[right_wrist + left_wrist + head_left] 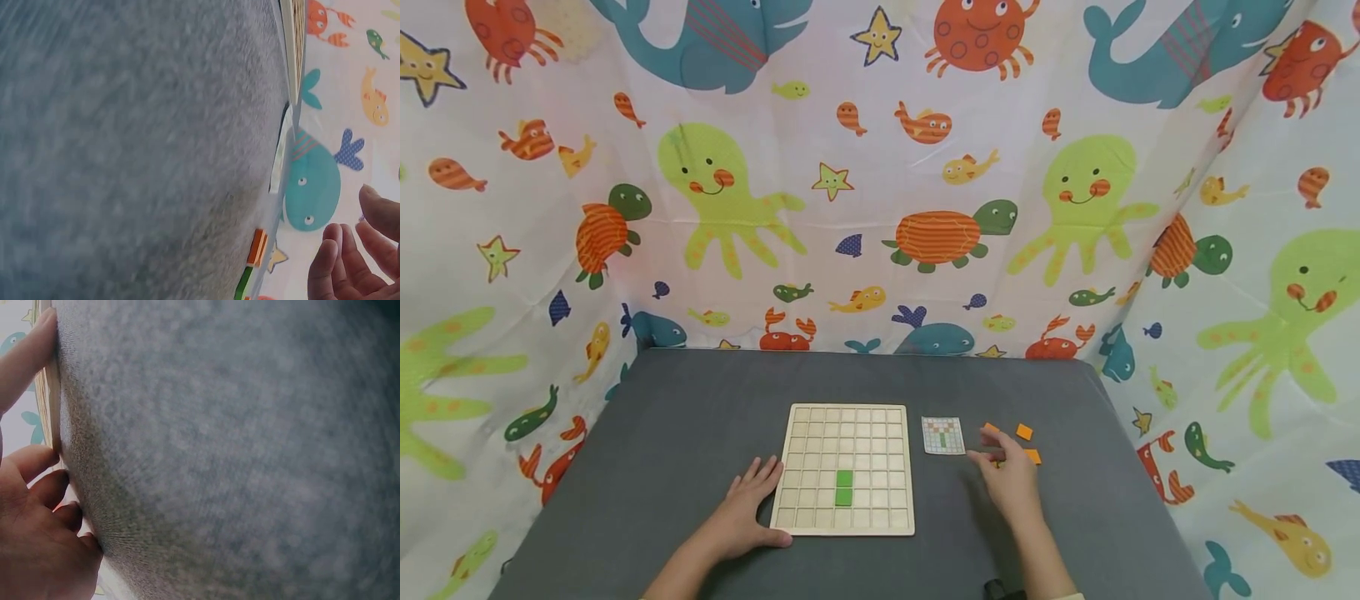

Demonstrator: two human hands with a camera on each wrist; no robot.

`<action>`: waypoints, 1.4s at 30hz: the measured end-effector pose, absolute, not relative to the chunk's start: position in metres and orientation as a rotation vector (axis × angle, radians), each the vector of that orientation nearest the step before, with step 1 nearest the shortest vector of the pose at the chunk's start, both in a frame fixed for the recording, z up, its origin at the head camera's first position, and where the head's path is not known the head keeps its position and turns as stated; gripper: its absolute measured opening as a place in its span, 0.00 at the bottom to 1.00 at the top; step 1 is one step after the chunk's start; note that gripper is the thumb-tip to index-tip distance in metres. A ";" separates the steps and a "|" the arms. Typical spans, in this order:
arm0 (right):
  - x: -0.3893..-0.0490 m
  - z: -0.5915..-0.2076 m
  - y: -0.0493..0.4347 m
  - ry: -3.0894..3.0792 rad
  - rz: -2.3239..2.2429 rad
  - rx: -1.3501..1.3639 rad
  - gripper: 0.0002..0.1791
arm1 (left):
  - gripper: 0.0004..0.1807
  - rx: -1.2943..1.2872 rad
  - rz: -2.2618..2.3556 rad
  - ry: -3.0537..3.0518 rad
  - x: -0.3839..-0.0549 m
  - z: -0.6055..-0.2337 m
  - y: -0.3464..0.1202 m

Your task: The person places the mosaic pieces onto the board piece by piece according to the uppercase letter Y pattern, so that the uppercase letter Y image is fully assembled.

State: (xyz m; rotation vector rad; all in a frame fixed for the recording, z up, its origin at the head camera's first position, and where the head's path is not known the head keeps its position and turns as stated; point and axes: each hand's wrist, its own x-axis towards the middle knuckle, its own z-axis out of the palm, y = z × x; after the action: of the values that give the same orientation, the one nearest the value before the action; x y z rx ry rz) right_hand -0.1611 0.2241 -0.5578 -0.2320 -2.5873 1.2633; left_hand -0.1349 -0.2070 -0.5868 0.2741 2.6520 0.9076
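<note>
A pale wooden grid board lies on the grey table, with two green square tiles set one behind the other in its cells. My left hand rests at the board's left side, fingers along that edge and thumb by the near corner. Over a small group of loose tiles on the right hovers my right hand, thumb and fingers apart with nothing between them. Orange tiles lie around its fingertips, and a green tile sits beside an orange tile in the right wrist view.
Between the board and the loose tiles lies a small printed card showing a coloured grid pattern. A sea-animal curtain stands behind and beside the table. Something black pokes in at the near edge by the right forearm.
</note>
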 end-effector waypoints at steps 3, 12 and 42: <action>-0.161 -0.557 0.230 -2.595 1.266 -0.270 0.27 | 0.69 0.274 0.916 2.644 -0.135 -0.586 -0.206; -0.160 -0.557 0.243 -2.638 1.224 -0.329 0.28 | 0.70 0.262 0.891 2.651 -0.135 -0.589 -0.207; -0.160 -0.575 0.271 -2.895 0.980 -0.537 0.24 | 0.70 0.262 0.873 2.649 -0.136 -0.590 -0.207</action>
State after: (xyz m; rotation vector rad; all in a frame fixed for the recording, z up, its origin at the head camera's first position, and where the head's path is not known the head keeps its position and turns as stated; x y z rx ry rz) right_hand -0.1597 0.2712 -0.5754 -0.5369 -2.8949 0.9803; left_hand -0.1362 -0.2071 -0.5902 0.2618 2.6492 0.8735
